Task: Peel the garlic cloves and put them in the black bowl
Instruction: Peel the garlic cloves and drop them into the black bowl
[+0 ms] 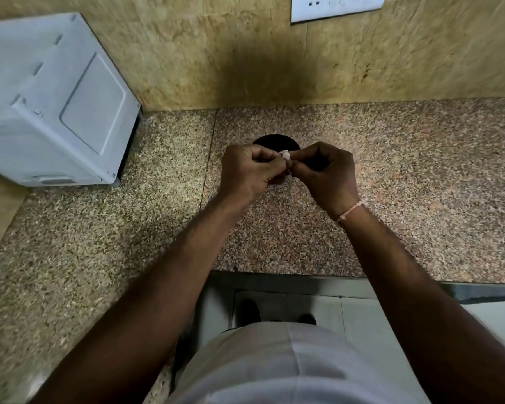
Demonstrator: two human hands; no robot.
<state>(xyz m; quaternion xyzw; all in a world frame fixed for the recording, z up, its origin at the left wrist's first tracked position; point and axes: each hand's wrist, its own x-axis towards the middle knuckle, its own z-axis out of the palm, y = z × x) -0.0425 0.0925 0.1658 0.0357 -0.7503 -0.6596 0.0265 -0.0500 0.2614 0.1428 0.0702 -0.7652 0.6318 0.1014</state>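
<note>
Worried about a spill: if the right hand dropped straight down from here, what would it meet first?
Probably the black bowl, lying mostly hidden beneath the right hand and left hand; depth is unclear.

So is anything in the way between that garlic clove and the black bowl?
Nothing visible. Both hands, left hand and right hand, pinch the garlic clove right over the black bowl, which sits on the counter mostly hidden beneath them.

Counted in view are two hands, left [247, 173] and right [325, 176], one garlic clove [285, 155] pinched between them, one black bowl [274, 140] partly hidden, one white appliance [56, 106], one wall socket plate [336, 5] and one wrist thread [351, 210].
</note>
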